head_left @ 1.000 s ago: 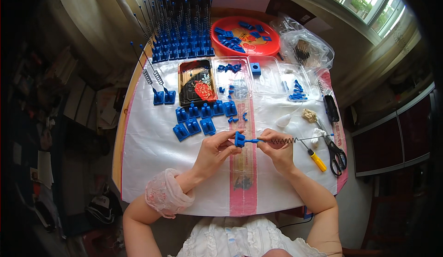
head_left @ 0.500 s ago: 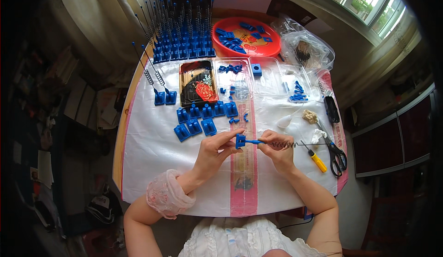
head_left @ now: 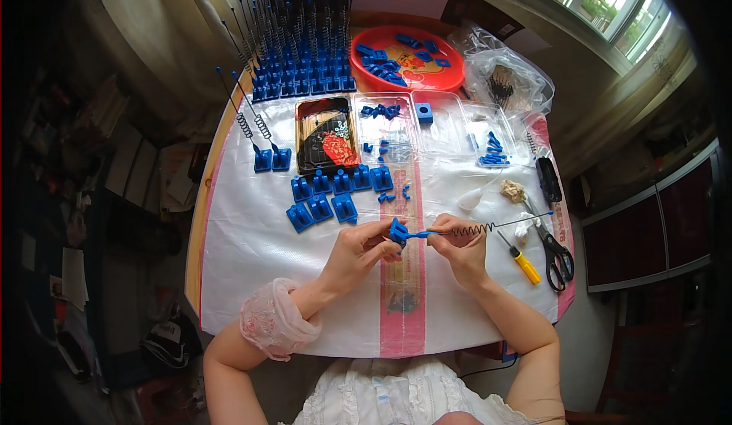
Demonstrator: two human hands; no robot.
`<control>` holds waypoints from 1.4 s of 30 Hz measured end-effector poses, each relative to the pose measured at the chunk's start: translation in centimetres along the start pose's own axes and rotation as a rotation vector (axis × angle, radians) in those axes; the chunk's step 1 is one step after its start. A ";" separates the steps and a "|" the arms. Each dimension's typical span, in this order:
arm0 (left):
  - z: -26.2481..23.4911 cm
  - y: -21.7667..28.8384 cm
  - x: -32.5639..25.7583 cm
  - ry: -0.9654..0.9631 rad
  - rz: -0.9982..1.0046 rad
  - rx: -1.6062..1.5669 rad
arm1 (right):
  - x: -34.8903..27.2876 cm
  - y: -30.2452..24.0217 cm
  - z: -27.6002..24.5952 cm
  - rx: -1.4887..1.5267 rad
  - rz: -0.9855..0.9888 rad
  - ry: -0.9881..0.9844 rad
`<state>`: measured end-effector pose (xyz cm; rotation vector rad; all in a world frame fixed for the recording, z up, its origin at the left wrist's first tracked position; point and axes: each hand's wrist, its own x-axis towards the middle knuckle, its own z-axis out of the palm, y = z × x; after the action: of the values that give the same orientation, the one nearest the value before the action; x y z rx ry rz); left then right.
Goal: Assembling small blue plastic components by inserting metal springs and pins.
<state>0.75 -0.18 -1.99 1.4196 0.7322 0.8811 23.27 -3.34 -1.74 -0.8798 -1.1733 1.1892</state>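
Between the fingers of my left hand (head_left: 364, 248) is a blue plastic base (head_left: 398, 231), tilted, at the middle of the table's near half. My right hand (head_left: 460, 251) pinches the blue stem (head_left: 418, 234) that runs into this base. From the stem a dark wire spring (head_left: 474, 229) stretches right, ending in a thin straight rod with a small blue tip (head_left: 550, 213). The joint between stem and base is partly covered by my left fingers. Several similar blue bases (head_left: 321, 207) stand just beyond my left hand.
Finished-looking spring pieces (head_left: 305, 67) crowd the far left. A red round tray (head_left: 457, 74) holds blue parts. Clear plastic trays (head_left: 437, 150) and a black-gold tray (head_left: 301, 139) lie mid-table. Scissors (head_left: 560, 263), a yellow-handled screwdriver (head_left: 526, 268) and a white bulb-shaped thing (head_left: 470, 199) lie right.
The blue base has turned and tilted in my left fingers. The spring and its rod have swung, with the blue tip now farther from me. Both hands keep their hold.
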 end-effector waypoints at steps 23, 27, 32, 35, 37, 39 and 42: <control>-0.2 -0.1 -0.2 0.011 0.011 0.011 | 0.1 -0.4 0.5 -0.018 -0.020 0.003; -0.1 -0.3 -0.1 0.039 0.033 0.016 | 0.1 -0.2 0.2 -0.007 -0.020 -0.019; -0.1 0.0 -0.2 0.012 -0.005 -0.007 | -0.1 -0.2 0.2 -0.006 -0.009 -0.011; -0.2 0.0 -0.2 0.010 -0.016 -0.004 | 0.2 -0.5 0.6 -0.017 -0.023 0.006; -0.2 -0.1 -0.2 0.011 -0.015 -0.001 | 0.1 -0.6 0.7 -0.018 -0.014 0.009; -0.1 -0.1 -0.2 0.015 -0.006 -0.007 | 0.1 -0.5 0.6 -0.019 -0.008 0.005; -0.1 0.2 -0.1 0.013 -0.001 0.001 | 0.0 -0.2 0.3 -0.014 -0.009 0.002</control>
<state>0.60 -0.28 -1.79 1.4153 0.7432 0.8905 22.99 -3.42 -1.46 -0.8855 -1.1841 1.1734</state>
